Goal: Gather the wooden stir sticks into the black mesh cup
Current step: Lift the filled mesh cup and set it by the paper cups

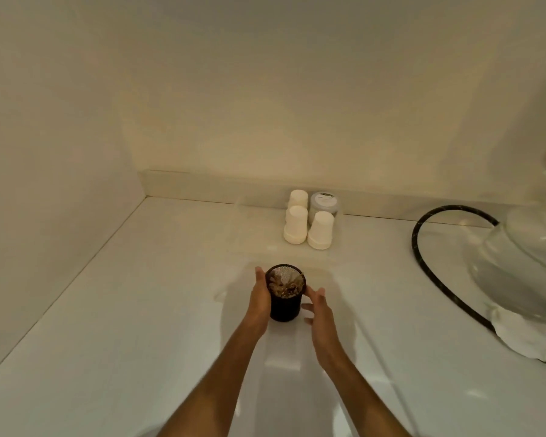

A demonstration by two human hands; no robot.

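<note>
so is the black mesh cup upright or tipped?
Upright. The black mesh cup stands base-down on the white counter, open rim up, wooden stir sticks showing inside.

Upright black mesh cup holding stir sticks

It looks like a coffee or tea corner in a home or hotel room: a white bench set into a plain cream alcove, upturned paper cups mid-frame, a lidded jar behind them.
</note>
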